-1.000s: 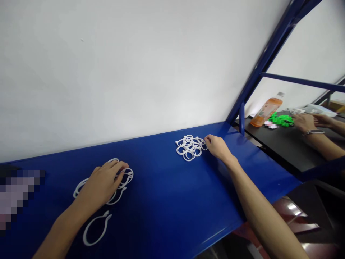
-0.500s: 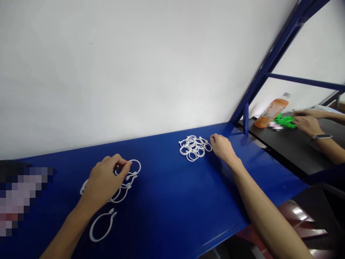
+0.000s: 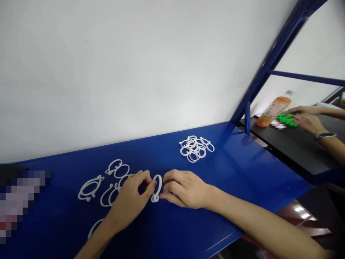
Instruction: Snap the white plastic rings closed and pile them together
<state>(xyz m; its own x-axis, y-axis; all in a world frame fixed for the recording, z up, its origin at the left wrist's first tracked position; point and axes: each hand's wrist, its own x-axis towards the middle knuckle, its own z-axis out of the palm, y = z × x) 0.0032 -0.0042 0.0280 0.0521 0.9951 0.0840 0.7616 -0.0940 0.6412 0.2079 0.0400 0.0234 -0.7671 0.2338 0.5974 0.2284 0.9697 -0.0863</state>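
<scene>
Two bare hands meet above a blue metal shelf (image 3: 229,172), the left hand (image 3: 129,201) and the right hand (image 3: 185,189) closing from either side on one white plastic ring (image 3: 156,189). The ring stands on edge between them, its small knob at the bottom. The fingers of each hand lie pressed together, and the fingertips appear to pinch the ring's sides, though the exact contact is too small to tell. Several loose rings (image 3: 90,187) lie just beside the left hand, and a heap of rings (image 3: 194,149) sits farther along the shelf, near the white wall (image 3: 134,72). Beyond a gap, a co-worker's hands (image 3: 308,122) work near green plastic pieces (image 3: 286,119) and an orange bottle (image 3: 273,112) on a dark table (image 3: 296,154). The risk lies in the grip: so narrow a ring could slip from the fingertips if pressure eases, then roll across the glossy shelf. The left wrist, low over the loose rings, could sweep them out of place. Any ring snagged in the heap could drag its neighbours apart if pulled.
</scene>
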